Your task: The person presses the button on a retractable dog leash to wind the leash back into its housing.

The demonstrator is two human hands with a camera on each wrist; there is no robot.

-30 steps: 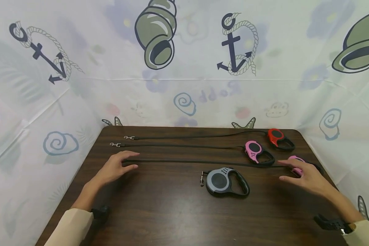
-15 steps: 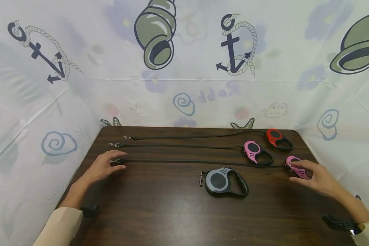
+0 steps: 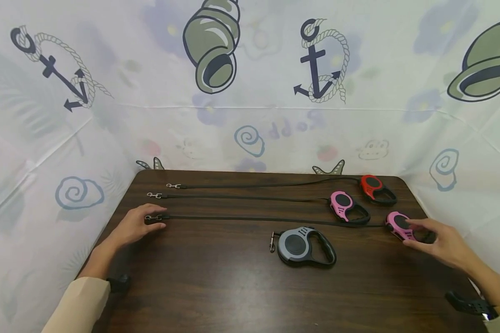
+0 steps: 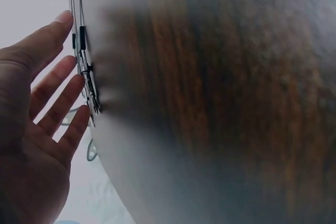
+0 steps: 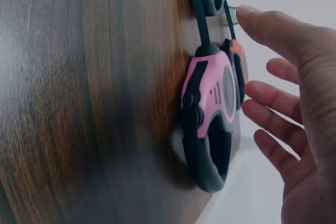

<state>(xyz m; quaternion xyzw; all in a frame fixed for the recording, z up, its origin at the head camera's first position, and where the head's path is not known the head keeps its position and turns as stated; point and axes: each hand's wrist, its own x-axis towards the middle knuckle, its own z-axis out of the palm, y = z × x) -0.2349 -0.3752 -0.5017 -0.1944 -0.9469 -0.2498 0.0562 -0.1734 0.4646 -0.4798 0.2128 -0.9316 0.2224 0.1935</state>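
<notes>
Three retractable dog leashes lie with their black cords drawn out to the left. The nearest of these, a pink leash (image 3: pixel 396 223), has my right hand (image 3: pixel 447 243) just above its black handle, thumb and fingers spread apart. In the right wrist view its pink case (image 5: pixel 211 85) lies beside the fingers, with a gap between. My left hand (image 3: pixel 129 227) is around that cord's metal clip (image 3: pixel 153 218), fingers parted; the left wrist view shows relaxed fingers near the clips (image 4: pixel 89 85), with contact hard to tell. A grey leash (image 3: pixel 295 245) lies wound in, its short clip at its left.
Farther back are a second pink leash (image 3: pixel 342 204) and a red leash (image 3: pixel 371 183), their cords running parallel across the brown table (image 3: pixel 216 282). Patterned white cloth (image 3: pixel 266 69) stands behind the table and along both sides.
My left hand has moved left along the cord to its clip end. My right hand has moved right, from over the pink case to its handle. The leashes have stayed in place.
</notes>
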